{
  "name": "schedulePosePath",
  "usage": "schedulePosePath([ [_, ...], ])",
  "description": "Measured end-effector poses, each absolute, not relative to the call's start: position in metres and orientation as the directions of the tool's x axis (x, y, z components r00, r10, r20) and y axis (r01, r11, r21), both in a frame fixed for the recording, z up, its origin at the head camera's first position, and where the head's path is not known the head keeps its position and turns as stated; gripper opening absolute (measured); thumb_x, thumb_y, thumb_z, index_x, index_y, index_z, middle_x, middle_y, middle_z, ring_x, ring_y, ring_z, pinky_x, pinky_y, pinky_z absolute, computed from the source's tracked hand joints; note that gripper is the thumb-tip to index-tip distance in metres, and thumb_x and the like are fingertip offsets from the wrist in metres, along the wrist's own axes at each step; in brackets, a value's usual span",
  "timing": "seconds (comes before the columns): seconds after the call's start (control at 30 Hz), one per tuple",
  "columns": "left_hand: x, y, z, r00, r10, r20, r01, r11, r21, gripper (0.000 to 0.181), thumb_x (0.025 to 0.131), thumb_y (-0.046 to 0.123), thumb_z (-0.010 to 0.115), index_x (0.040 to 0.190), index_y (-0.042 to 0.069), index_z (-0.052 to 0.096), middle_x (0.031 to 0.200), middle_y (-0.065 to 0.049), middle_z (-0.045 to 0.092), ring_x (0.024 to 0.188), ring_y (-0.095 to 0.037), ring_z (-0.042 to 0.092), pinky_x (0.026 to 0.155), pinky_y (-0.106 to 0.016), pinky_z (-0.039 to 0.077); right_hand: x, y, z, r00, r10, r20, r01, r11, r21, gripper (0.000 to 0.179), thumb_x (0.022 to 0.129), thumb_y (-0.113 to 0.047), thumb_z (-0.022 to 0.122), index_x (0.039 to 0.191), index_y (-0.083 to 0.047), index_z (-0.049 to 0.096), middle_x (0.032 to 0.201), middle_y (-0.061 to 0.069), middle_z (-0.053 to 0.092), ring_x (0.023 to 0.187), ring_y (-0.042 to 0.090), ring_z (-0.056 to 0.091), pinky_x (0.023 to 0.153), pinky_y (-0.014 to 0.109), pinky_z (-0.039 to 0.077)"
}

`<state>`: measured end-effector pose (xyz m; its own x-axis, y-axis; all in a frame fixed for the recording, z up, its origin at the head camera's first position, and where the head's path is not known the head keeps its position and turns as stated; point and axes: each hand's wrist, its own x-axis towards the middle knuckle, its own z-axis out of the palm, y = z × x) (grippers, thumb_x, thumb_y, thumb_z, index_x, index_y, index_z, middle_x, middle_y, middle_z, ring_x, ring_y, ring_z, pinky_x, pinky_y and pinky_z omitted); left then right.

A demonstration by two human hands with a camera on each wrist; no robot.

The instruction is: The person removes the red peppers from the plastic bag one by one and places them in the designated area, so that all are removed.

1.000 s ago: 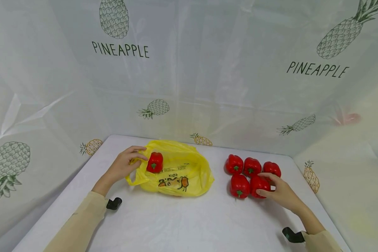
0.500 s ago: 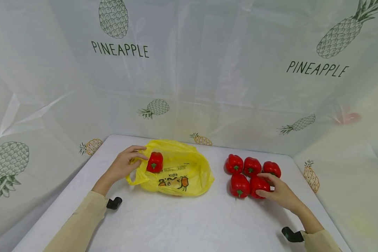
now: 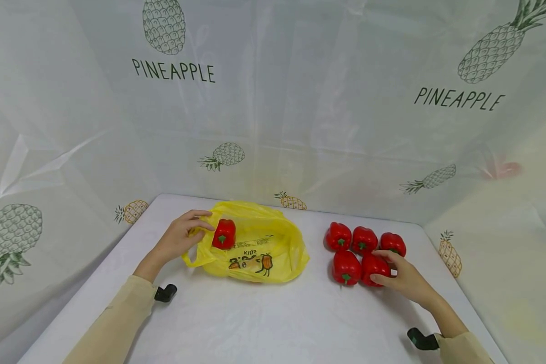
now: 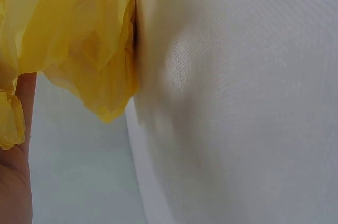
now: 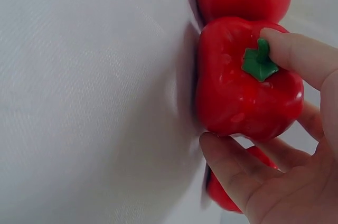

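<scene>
A yellow plastic bag [image 3: 286, 237] lies on the table with its mouth spread wide. Inside it, at the left, is one red bell pepper [image 3: 224, 234] with a green stem. My left hand [image 3: 178, 238] holds the bag's left edge by the handle; in the left wrist view the yellow plastic [image 4: 79, 39] covers most of the fingers. On the right, my right hand [image 3: 405, 277] grips a red bell pepper [image 5: 237, 92], thumb by its stem and fingers along its side. That pepper stands on the table in the front row, touching the pepper [image 3: 346, 268] at its left.
Behind the front pair stand three more red bell peppers, at left [image 3: 338, 236], middle [image 3: 364, 240] and right [image 3: 393, 243]. A white cloth covers the table [image 3: 264, 323]. Pineapple-printed sheeting [image 3: 277, 126] hangs behind and at both sides.
</scene>
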<state>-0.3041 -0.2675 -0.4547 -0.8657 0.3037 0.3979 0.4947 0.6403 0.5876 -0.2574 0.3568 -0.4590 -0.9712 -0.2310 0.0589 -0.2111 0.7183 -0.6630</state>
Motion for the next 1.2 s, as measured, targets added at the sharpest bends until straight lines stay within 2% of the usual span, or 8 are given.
schedulePosePath([
  [0.53, -0.302, -0.267, -0.454, -0.872, 0.297, 0.389, 0.484, 0.645, 0.591, 0.025, 0.101, 0.001, 0.069, 0.111, 0.021, 0.082, 0.151, -0.001, 0.058, 0.138, -0.03, 0.055, 0.1, -0.046, 0.056, -0.255, 0.357, -0.456, -0.966, -0.248, 0.076, -0.237, 0.723, -0.649, 0.068, 0.092, -0.027, 0.085, 0.147, -0.004, 0.054, 0.149, 0.031, 0.052, 0.129, 0.06, 0.053, 0.083, 0.053, 0.064],
  [0.7, -0.302, -0.267, -0.454, -0.874, 0.295, 0.387, 0.481, 0.646, 0.593, 0.026, 0.101, 0.002, 0.069, 0.11, 0.022, 0.082, 0.151, 0.0, 0.058, 0.131, -0.027, 0.061, 0.095, -0.04, 0.057, -0.255, 0.357, -0.454, -0.952, -0.277, 0.133, -0.298, 0.725, -0.621, 0.065, 0.091, -0.026, 0.086, 0.145, -0.003, 0.056, 0.146, 0.028, 0.055, 0.128, 0.053, 0.056, 0.09, 0.059, 0.061],
  [0.9, -0.302, -0.268, -0.454, -0.875, 0.292, 0.385, 0.479, 0.636, 0.605, 0.026, 0.1, 0.001, 0.069, 0.11, 0.022, 0.081, 0.151, -0.001, 0.058, 0.131, -0.028, 0.06, 0.1, -0.049, 0.055, -0.255, 0.354, -0.449, -0.922, -0.315, 0.225, -0.387, 0.735, -0.556, 0.062, 0.089, -0.023, 0.088, 0.141, -0.003, 0.06, 0.139, 0.021, 0.062, 0.125, 0.045, 0.058, 0.095, 0.066, 0.055],
  [1.07, -0.302, -0.268, -0.455, -0.874, 0.294, 0.386, 0.481, 0.63, 0.609, 0.027, 0.1, 0.0, 0.069, 0.11, 0.021, 0.081, 0.151, -0.002, 0.058, 0.138, -0.032, 0.055, 0.103, -0.052, 0.054, -0.254, 0.349, -0.442, -0.899, -0.335, 0.283, -0.435, 0.753, -0.493, 0.065, 0.086, -0.022, 0.091, 0.14, -0.004, 0.061, 0.138, 0.017, 0.064, 0.125, 0.042, 0.06, 0.095, 0.065, 0.057],
  [1.2, -0.302, -0.268, -0.455, -0.871, 0.297, 0.39, 0.486, 0.63, 0.606, 0.027, 0.1, 0.0, 0.069, 0.11, 0.021, 0.081, 0.151, -0.001, 0.058, 0.142, -0.033, 0.052, 0.103, -0.052, 0.054, -0.252, 0.34, -0.432, -0.891, -0.339, 0.302, -0.45, 0.742, -0.496, 0.067, 0.086, -0.02, 0.09, 0.143, -0.006, 0.059, 0.141, 0.019, 0.061, 0.128, 0.045, 0.056, 0.092, 0.065, 0.058],
])
